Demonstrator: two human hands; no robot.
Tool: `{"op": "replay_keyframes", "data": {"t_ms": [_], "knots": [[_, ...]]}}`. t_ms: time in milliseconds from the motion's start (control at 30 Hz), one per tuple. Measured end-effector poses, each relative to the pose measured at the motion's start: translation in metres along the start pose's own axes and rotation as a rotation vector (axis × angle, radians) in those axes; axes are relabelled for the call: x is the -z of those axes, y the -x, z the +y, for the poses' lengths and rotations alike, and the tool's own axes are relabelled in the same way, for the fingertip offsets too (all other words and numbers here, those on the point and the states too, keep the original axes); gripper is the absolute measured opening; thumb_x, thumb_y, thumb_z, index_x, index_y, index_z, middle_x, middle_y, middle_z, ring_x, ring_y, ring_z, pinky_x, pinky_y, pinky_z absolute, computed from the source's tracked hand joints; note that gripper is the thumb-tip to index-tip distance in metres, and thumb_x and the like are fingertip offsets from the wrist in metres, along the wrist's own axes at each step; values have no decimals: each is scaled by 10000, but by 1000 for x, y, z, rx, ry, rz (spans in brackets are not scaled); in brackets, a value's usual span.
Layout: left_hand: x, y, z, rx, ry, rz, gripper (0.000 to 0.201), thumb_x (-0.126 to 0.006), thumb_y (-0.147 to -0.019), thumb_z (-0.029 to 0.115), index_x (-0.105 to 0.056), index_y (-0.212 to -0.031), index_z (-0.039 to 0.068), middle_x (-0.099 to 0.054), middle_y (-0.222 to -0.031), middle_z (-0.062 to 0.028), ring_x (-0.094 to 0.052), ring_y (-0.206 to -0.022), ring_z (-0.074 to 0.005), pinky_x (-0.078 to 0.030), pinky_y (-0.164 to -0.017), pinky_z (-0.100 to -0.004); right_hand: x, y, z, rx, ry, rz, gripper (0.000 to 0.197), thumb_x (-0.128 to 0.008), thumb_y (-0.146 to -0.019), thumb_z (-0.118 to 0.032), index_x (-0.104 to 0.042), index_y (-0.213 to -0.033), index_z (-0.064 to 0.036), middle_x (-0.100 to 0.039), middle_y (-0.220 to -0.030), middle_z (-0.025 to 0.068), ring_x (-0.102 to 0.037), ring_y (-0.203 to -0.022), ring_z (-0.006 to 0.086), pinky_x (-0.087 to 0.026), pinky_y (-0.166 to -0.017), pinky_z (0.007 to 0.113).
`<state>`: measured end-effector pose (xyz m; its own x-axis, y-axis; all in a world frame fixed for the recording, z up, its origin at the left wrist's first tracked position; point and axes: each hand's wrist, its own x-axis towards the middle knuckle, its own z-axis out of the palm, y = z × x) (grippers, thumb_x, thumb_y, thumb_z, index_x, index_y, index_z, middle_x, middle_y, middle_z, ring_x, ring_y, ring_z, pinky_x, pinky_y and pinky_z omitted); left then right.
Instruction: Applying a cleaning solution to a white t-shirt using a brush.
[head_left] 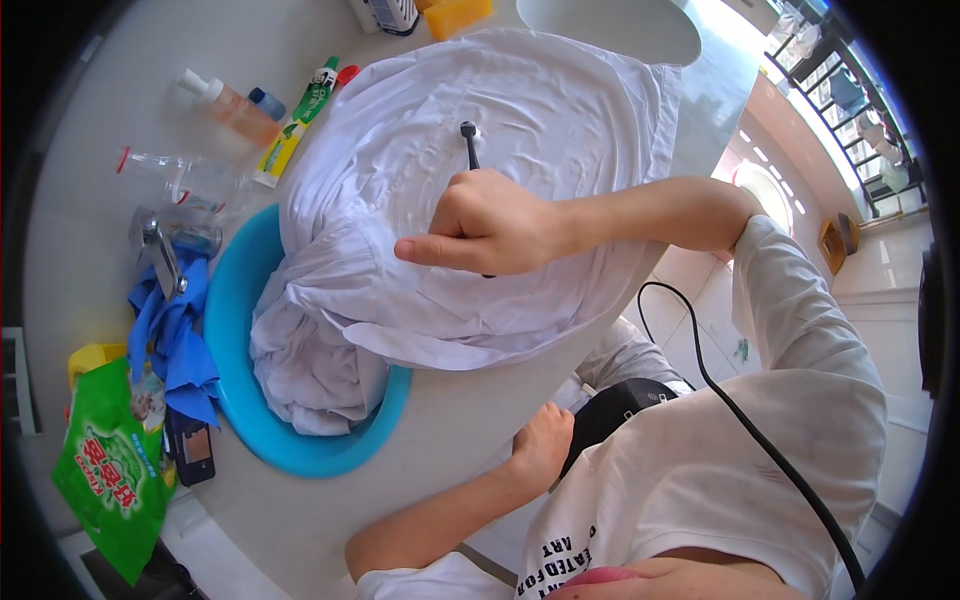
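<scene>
A white cloth garment (560,110) lies wet and wrinkled over the counter, and its bunched end sits in a blue basin (300,458). Above the cloth, my right hand (490,222) is closed around the dark handle of a slim toothbrush (472,150). The brush head touches the fabric beside a small patch of white foam. My right thumb points out to the left. Down by the counter's near edge, my left hand (543,442) is curled closed next to a black pouch (610,415) at my waist. Its fingertips are hidden.
Left of the basin are a green packet (112,465), blue cloth (178,335), a phone (190,450) and a metal tap (160,255). Farther back stand a clear bottle (190,182), a pump bottle (235,110) and a yellow-green tube (298,122). A black cable (725,400) hangs across my front.
</scene>
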<state>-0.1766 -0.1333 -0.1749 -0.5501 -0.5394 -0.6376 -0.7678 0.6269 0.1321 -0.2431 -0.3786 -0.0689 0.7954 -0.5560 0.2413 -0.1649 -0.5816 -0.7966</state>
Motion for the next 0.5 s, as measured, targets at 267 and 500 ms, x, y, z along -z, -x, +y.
{"op": "replay_keyframes", "data": {"t_ms": [267,500], "knots": [[8,1,0,35,50,-24,425,-716,-869,397,-603,-1149,97,-645,-1088,-105,-593,-1068,-252,-510,-883,-334,-7,-7,10,49,185,52,561,-596,-939,-383,-585,-509,-22,-498,-471,142,-498,-455,350,-383,-457,423],[1,0,0,16,17,-11,415,-718,-867,401,-607,-1132,101,-647,-1084,-107,-598,-1054,-256,-527,-860,-335,-13,10,-6,152,89,-125,538,-624,-912,-376,-568,-499,-36,-465,-448,116,-462,-435,344,-371,-454,413]]}}
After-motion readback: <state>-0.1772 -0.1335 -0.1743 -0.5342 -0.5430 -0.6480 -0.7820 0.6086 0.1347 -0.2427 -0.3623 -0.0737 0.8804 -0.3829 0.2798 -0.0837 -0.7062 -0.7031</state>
